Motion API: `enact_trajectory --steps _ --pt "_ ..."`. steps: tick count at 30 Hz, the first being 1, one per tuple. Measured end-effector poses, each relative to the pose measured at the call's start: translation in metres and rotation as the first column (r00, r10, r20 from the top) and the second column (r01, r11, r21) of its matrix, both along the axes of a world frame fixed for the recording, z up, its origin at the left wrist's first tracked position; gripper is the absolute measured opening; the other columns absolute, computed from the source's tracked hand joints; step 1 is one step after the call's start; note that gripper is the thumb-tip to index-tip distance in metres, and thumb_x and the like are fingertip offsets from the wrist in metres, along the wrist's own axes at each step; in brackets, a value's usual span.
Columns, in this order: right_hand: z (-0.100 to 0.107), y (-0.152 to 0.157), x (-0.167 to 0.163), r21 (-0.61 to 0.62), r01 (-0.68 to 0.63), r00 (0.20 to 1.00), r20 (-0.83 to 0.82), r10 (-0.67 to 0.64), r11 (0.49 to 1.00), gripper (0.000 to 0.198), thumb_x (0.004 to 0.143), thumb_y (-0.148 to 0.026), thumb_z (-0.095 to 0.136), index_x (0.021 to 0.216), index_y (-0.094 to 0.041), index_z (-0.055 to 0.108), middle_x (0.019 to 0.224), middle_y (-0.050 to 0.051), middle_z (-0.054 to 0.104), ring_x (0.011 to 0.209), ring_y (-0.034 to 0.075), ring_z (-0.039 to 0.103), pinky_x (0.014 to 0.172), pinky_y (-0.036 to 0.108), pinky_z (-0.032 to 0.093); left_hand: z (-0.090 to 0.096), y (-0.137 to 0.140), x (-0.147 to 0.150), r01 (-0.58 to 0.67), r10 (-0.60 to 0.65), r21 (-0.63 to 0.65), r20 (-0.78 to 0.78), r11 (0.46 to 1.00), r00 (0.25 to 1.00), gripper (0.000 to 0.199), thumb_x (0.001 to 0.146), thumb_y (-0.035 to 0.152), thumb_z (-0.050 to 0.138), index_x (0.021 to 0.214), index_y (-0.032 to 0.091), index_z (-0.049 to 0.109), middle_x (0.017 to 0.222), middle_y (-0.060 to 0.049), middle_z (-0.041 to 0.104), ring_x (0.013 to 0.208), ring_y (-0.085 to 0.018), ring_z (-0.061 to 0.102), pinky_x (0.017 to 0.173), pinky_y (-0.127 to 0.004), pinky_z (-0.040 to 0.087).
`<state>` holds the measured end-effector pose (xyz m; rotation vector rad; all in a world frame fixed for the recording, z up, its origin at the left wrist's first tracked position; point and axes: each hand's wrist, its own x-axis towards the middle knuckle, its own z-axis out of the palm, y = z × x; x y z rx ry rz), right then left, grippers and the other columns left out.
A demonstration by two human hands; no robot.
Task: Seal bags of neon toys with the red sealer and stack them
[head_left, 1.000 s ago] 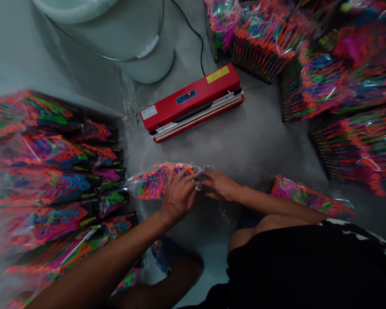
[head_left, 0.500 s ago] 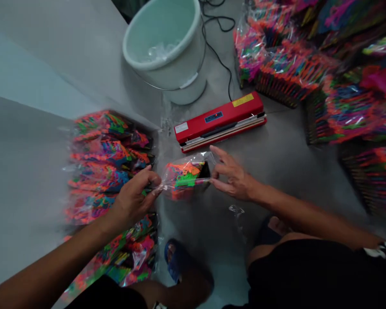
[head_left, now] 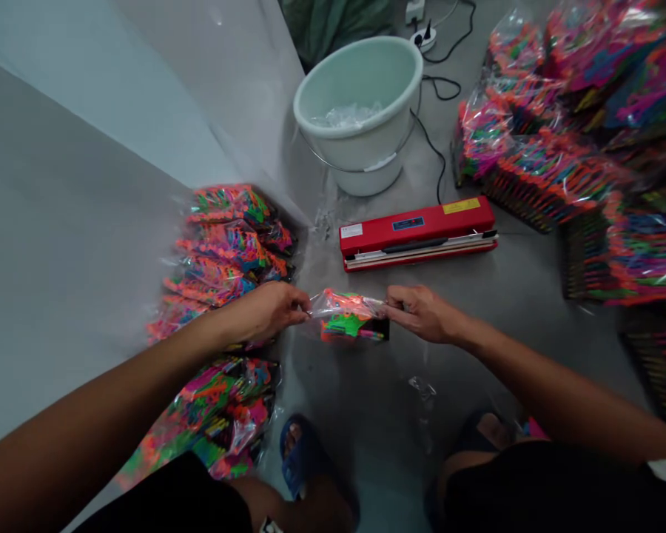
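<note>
Between my hands hangs a clear plastic bag [head_left: 347, 324] with bright orange, green and pink pieces inside and a dark edge at its right end. My left hand [head_left: 280, 311] pinches the bag's left corner. At the right corner, my right hand [head_left: 422, 314] is closed on the plastic with its fingers curled. The bag is held up off the floor, its upper edge stretched between both hands. Just beyond it lies a red heat sealer [head_left: 416, 235] with a long pale sealing strip along its near side.
A pale bucket [head_left: 358, 159] with crumpled plastic inside stands behind the sealer. Filled bags [head_left: 227, 252] line the wall at left, and more bagged bundles [head_left: 555, 170] are piled at right. A black cord [head_left: 437, 155] runs back from the sealer. A plastic scrap [head_left: 422, 386] lies nearby.
My right hand's spread fingers have closed on the bag's corner. The bag's edge is now pulled straight between both hands. The whole view has shifted, and the sealer's red light no longer shows.
</note>
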<state>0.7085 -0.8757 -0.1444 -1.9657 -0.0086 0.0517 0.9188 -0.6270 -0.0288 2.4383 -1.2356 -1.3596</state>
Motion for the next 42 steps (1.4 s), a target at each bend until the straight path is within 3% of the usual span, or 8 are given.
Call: enact_trajectory --steps 5,11,17,24,28,32,36,42 --pt "0.000 -0.019 0.000 0.041 -0.006 0.997 -0.075 0.009 0.999 0.035 0.096 -0.041 0.058 0.070 -0.023 0.043 0.064 -0.005 0.044 0.061 0.012 0.037 0.057 0.026 0.027 -0.010 -0.017 0.010 0.043 -0.076 -0.210 -0.149 0.977 0.986 0.026 0.084 0.045 0.074 0.084 0.020 0.069 0.107 -0.004 0.072 0.096 -0.019 0.065 0.084 -0.025 0.048" --pt "-0.043 -0.070 0.000 0.422 0.165 0.952 -0.305 -0.032 0.891 0.047 0.076 -0.046 0.081 0.068 -0.023 0.041 0.061 -0.008 0.045 0.057 0.010 0.043 0.056 0.023 0.033 -0.106 -0.050 0.005 -0.403 0.217 -0.173 -0.624 0.899 0.751 0.043 0.073 0.045 0.087 0.078 0.019 0.053 0.077 0.001 0.064 0.078 -0.015 0.063 0.069 -0.022 0.043" --pt "-0.108 -0.106 0.003 0.528 0.618 0.784 -0.467 -0.408 0.582 0.054 0.055 -0.040 0.094 0.075 -0.024 0.046 0.060 -0.010 0.055 0.049 0.010 0.050 0.048 0.021 0.040 -0.210 -0.091 -0.026 -0.926 0.495 -0.045 -0.835 0.375 0.241 0.055 0.058 0.033 0.097 0.089 0.021 0.053 0.079 0.001 0.070 0.078 -0.018 0.072 0.072 -0.026 0.051" --pt "-0.155 -0.109 0.023 0.508 0.837 0.502 -0.567 -0.653 0.202 0.046 0.056 -0.027 0.094 0.080 -0.022 0.056 0.066 -0.003 0.067 0.059 0.016 0.066 0.052 0.024 0.053 -0.263 -0.143 -0.058 -0.958 0.606 -0.008 -0.776 -0.285 -0.174 0.043 0.069 0.026 0.089 0.095 0.020 0.055 0.072 0.004 0.068 0.056 -0.012 0.062 0.054 -0.021 0.044" --pt "-0.173 -0.102 0.020 0.547 0.836 0.407 -0.552 -0.728 0.053 0.051 0.056 -0.033 0.095 0.091 -0.021 0.060 0.075 -0.003 0.069 0.066 0.014 0.068 0.060 0.024 0.057 -0.266 -0.153 -0.065 -0.908 0.540 0.011 -0.801 -0.419 -0.259 0.041 0.072 0.034 0.090 0.092 0.019 0.057 0.074 0.003 0.069 0.057 -0.010 0.061 0.054 -0.020 0.043" --pt "-0.188 -0.098 -0.001 0.396 0.911 0.334 -0.546 -0.768 0.115 0.054 0.065 -0.058 0.089 0.096 -0.020 0.065 0.085 0.001 0.072 0.072 0.015 0.067 0.057 0.022 0.054 -0.261 -0.152 -0.073 -0.957 0.570 0.029 -0.798 -0.289 -0.197 0.052 0.073 0.058 0.088 0.093 0.015 0.068 0.078 -0.004 0.073 0.062 -0.011 0.064 0.057 -0.022 0.046" --pt "-0.194 -0.100 -0.018 0.177 0.911 0.406 -0.544 -0.734 0.372 0.060 0.070 -0.075 0.075 0.088 -0.018 0.072 0.083 0.005 0.073 0.072 0.019 0.065 0.051 0.024 0.046 -0.257 -0.153 -0.084 -0.993 0.553 0.070 -0.826 -0.093 -0.110 0.056 0.071 0.057 0.090 0.103 0.013 0.075 0.092 -0.010 0.078 0.074 -0.018 0.072 0.070 -0.028 0.055" --pt "-0.191 -0.105 -0.010 0.179 0.853 0.512 -0.470 -0.719 0.491 0.053 0.068 -0.070 0.076 0.072 -0.017 0.071 0.062 -0.001 0.064 0.060 0.015 0.054 0.052 0.024 0.038 -0.260 -0.169 -0.083 -0.958 0.603 0.105 -0.757 -0.268 -0.251 0.027 0.074 0.027 0.087 0.090 0.014 0.070 0.077 -0.003 0.075 0.062 -0.015 0.068 0.067 -0.028 0.056"
